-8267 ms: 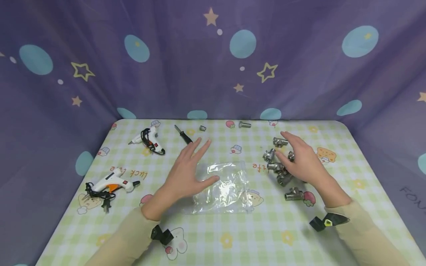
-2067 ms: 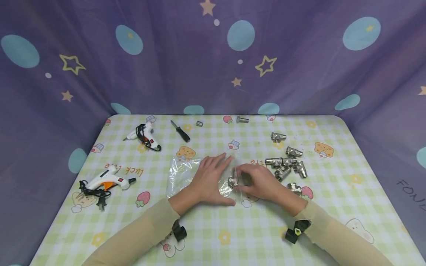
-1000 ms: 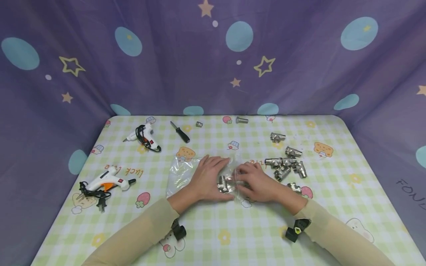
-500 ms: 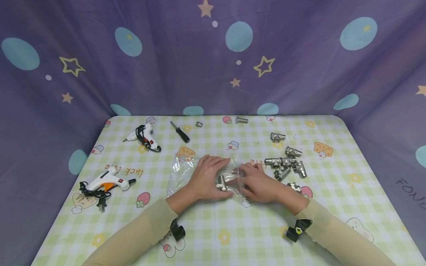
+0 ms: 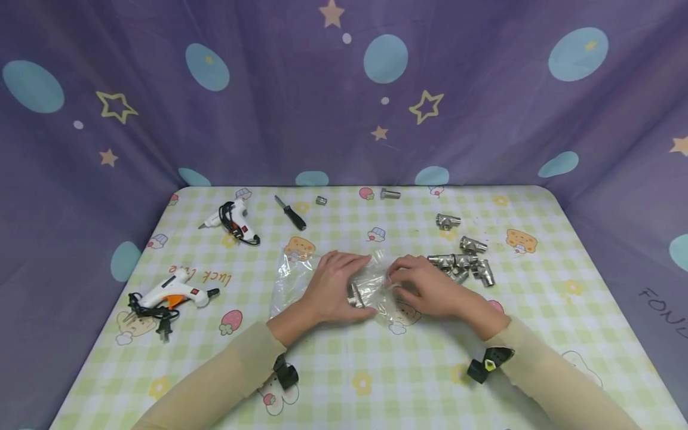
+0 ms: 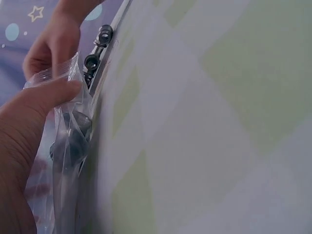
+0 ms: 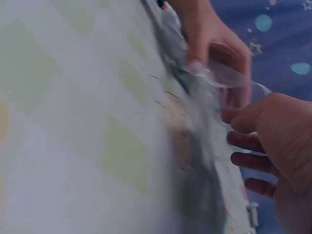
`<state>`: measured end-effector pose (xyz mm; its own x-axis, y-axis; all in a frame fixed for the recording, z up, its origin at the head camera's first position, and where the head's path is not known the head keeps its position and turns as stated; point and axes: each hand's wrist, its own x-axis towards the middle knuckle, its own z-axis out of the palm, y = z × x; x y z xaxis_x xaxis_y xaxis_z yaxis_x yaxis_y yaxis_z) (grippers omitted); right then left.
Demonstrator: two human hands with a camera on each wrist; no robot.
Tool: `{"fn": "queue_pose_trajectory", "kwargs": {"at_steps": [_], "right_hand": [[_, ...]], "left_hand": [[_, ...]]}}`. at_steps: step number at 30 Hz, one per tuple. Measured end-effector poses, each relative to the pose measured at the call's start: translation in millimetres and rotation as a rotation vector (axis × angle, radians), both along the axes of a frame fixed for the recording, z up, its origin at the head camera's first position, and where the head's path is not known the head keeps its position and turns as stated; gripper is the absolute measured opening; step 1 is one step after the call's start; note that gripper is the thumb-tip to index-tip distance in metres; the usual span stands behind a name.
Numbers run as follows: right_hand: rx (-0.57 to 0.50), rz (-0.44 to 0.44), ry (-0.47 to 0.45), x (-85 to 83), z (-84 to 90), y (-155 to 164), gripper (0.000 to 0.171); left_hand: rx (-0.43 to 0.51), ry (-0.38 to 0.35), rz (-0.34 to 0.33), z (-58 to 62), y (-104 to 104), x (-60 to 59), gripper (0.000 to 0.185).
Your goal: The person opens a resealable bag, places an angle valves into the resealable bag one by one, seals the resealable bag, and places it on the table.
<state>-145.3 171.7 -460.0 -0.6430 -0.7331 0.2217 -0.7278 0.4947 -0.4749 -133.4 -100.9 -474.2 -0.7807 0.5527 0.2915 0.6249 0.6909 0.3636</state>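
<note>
A clear plastic bag (image 5: 301, 280) lies mid-table. My left hand (image 5: 344, 282) rests on it and grips its right end, thumb on the film in the left wrist view (image 6: 63, 90). A metal tee fitting (image 5: 355, 294) sits inside the bag by that thumb, and shows as a dark shape through the film (image 6: 73, 144). My right hand (image 5: 402, 280) pinches the bag's open edge from the right, fingers curled. The right wrist view shows the right hand (image 7: 273, 141) by the raised film (image 7: 229, 78), with the left hand (image 7: 209, 39) beyond.
A pile of several tee fittings (image 5: 464, 266) lies just right of my right hand, one more (image 5: 447, 221) behind it. Two white glue guns (image 5: 235, 222) (image 5: 171, 292) lie at left. A screwdriver (image 5: 290, 212), a small nut (image 5: 321, 200) and a bolt (image 5: 390, 193) lie near the far edge.
My right hand has drawn back to the right and lifted, from pushing the fitting in to pinching the bag's mouth. The fitting stays inside by my left hand.
</note>
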Motion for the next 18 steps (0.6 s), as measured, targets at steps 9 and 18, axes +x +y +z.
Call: {"fn": "queue_pose_trajectory", "kwargs": {"at_steps": [9,18], "right_hand": [[0.074,-0.319,0.129,-17.5,23.6,40.0,0.017],[0.23,-0.396,0.017,-15.6,17.9,64.4,0.028]], "left_hand": [[0.021,0.005,0.001,-1.0,-0.3,-0.4,0.101],[0.053,0.031,-0.006,-2.2,-0.2,0.9,0.098]]}}
